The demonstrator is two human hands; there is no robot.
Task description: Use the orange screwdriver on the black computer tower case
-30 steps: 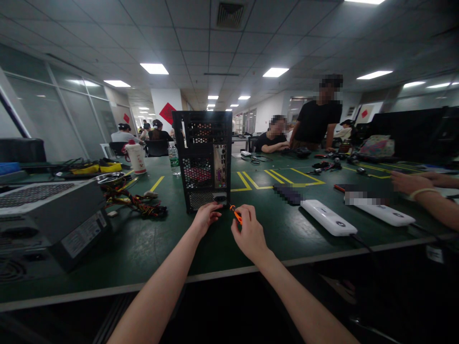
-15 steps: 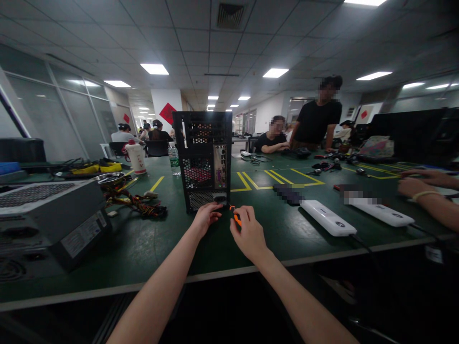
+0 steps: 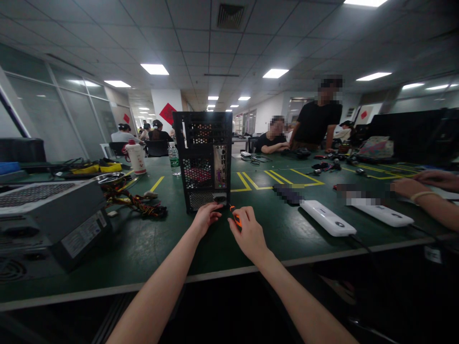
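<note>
A black computer case (image 3: pixel 204 160) stands upright on the green table (image 3: pixel 143 243), its perforated back facing me. My left hand (image 3: pixel 205 217) rests against the case's bottom edge, fingers curled at the lower grille. My right hand (image 3: pixel 247 234) grips a small orange-handled screwdriver (image 3: pixel 235 216), whose tip points at the lower right corner of the case.
A grey power supply (image 3: pixel 50 220) with a bundle of coloured cables (image 3: pixel 132 200) lies at the left. Two white boxes (image 3: pixel 328 217) lie at the right, near another person's forearms (image 3: pixel 426 196). A jug (image 3: pixel 136 157) and a bottle (image 3: pixel 174 160) stand behind; people sit beyond.
My right hand with the screwdriver has shifted slightly left and turned a little at the case's corner. The other person's hands at the right have moved.
</note>
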